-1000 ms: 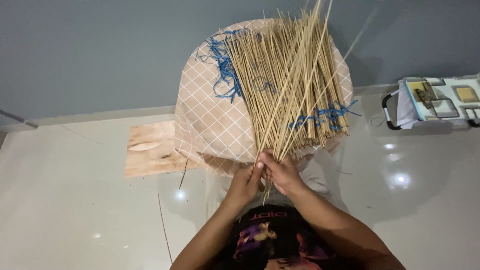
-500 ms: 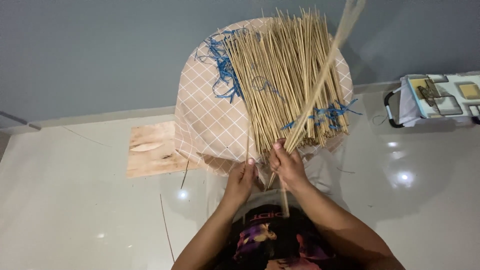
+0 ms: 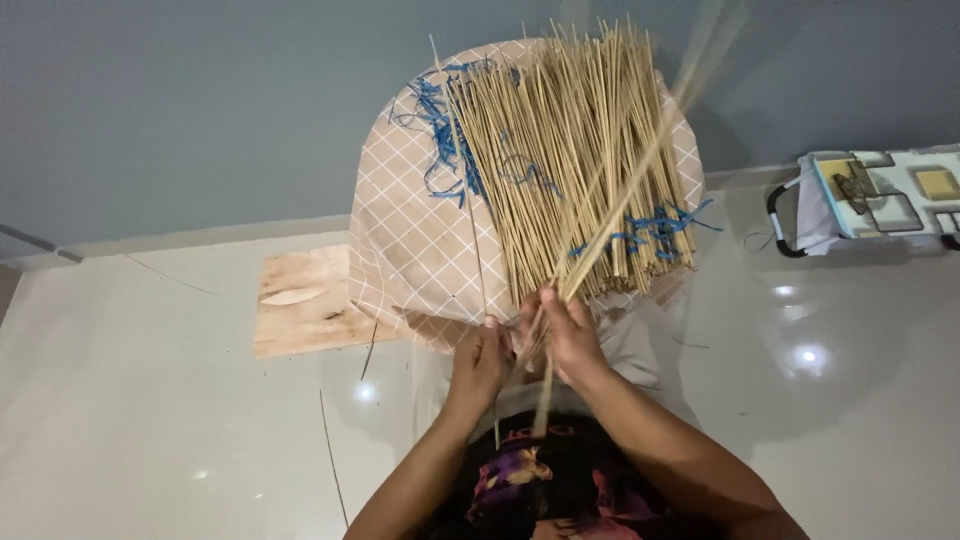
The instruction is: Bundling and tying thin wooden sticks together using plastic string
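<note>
A big pile of thin pale sticks (image 3: 570, 170) lies on a round surface covered by a tan checked cloth (image 3: 410, 240), with blue string (image 3: 445, 140) tangled at its left and right. My right hand (image 3: 568, 332) grips a small bunch of sticks (image 3: 640, 170) that angles up to the right and looks blurred. My left hand (image 3: 480, 358) pinches a single thin stick (image 3: 470, 220) that runs almost straight up across the cloth. The two hands sit close together at the cloth's near edge.
A flat wooden board (image 3: 305, 300) lies on the glossy white floor left of the cloth. A bag with a black handle and a patterned box (image 3: 880, 195) stands at the right by the grey wall. Loose sticks (image 3: 335, 470) lie on the floor.
My right hand has swung its bunch of sticks up and to the right, out from the pile. My left hand has drawn one thin stick apart.
</note>
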